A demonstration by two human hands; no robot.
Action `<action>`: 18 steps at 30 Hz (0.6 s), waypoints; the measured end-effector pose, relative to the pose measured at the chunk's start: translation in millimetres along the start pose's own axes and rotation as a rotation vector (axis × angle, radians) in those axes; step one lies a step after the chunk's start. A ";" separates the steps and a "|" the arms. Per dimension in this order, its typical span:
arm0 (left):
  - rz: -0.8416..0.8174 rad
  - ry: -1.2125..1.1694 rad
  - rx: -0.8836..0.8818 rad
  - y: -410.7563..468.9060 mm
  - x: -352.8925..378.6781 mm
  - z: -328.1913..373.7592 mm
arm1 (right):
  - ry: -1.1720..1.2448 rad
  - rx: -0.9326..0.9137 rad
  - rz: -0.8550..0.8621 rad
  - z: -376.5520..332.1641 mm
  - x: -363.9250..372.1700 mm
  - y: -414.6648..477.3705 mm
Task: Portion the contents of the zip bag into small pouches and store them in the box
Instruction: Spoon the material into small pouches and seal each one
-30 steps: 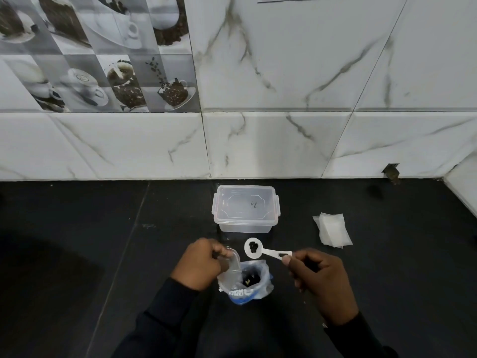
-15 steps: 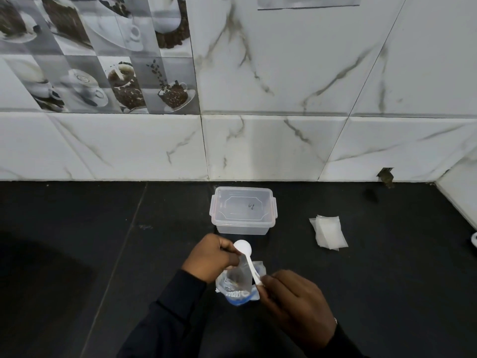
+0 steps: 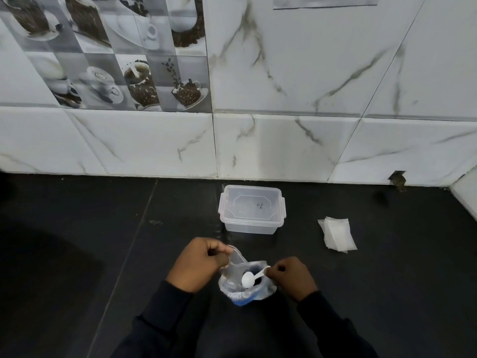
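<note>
Both hands are closed on things just in front of the box point(image 3: 249, 226), on the side nearer the person. Left hand point(image 3: 198, 266) pinches the top edge of a small clear pouch point(image 3: 236, 264) between thumb and curled fingers, so the pouch hangs down against the mouth of the zip bag point(image 3: 241, 295). Right hand point(image 3: 293, 279) pinches the end of the handle of a white plastic spoon point(image 3: 251, 277), whose bowl lies over the bag's open mouth; what the bowl carries cannot be told.

The zip bag stands on the black desk point(image 3: 103, 241) in front of the box, between the two hands. It is clear and crumpled, with blue print and white lettering low on its front, and dark contents point(image 3: 255, 268) show inside it behind the spoon.

The box is clear plastic, rectangular, with its lid on and a latch at each short side. A small dark mark shows at the lid; whether it is on the lid or inside the box cannot be told.

Right of the box, well apart from it, a loose stack of flat whitish pouches point(image 3: 338, 235) lies on the desk. Behind the box rises a marble-patterned tiled wall point(image 3: 284, 140)
</note>
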State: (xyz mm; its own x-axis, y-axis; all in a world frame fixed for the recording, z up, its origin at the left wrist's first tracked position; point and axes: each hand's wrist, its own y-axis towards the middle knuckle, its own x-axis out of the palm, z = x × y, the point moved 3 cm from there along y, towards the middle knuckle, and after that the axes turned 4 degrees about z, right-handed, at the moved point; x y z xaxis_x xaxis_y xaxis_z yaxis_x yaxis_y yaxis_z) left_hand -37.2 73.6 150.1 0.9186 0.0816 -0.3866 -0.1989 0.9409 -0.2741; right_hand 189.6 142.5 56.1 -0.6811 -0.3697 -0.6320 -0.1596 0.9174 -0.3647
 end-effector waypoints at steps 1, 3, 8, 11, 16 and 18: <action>-0.023 -0.003 0.010 -1.7 -0.7 0.6 | -0.017 0.025 -0.020 2.4 2.8 5.7; -0.043 0.016 0.046 -5.3 -2.1 0.7 | -0.126 0.057 0.007 3.2 -0.4 8.7; 0.052 0.085 0.148 -11.4 -6.2 3.9 | -0.114 -0.398 0.288 -44.6 -27.0 -33.8; 0.105 0.125 0.211 -13.2 -5.6 10.6 | 0.153 -0.701 0.085 -83.7 -26.6 -62.6; 0.130 0.095 0.279 -13.9 -5.2 15.9 | -0.090 -0.775 0.024 -90.1 -14.9 -53.8; 0.169 0.077 0.277 -12.7 -9.4 12.0 | -0.022 -0.776 0.060 -88.1 -18.1 -46.4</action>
State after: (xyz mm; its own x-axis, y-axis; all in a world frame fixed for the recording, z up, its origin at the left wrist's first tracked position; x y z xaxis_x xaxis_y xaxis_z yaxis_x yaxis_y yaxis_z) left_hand -39.3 64.9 167.8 0.8499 0.2287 -0.4746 -0.2358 0.9707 0.0454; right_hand 146.4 119.6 144.7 -0.6916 -0.3116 -0.6516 -0.5826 0.7739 0.2482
